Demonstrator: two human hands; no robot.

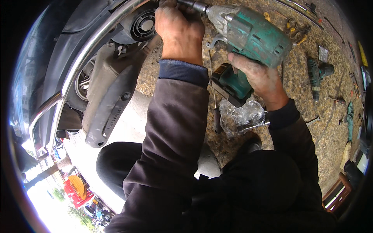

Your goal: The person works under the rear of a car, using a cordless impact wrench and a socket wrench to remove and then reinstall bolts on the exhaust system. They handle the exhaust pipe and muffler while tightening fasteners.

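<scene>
My right hand (261,77) is wrapped round the grip of a worn green cordless impact wrench (258,37), which has its battery (232,83) at the foot of the grip. The wrench points left, and a metal socket (200,7) on its nose reaches toward my left hand (179,27). That hand is up at the top edge with its fingers curled. What they close on is hidden. Just left of it is the round fan cover (143,25) of a scooter, with the muffler (110,93) below.
A chrome rail (79,58) runs along the dark scooter body at left. On the stained ground lie crumpled clear plastic (239,112), a screwdriver (217,118), a second green power tool (316,73) and several hand tools. A wooden stool (337,193) stands at lower right.
</scene>
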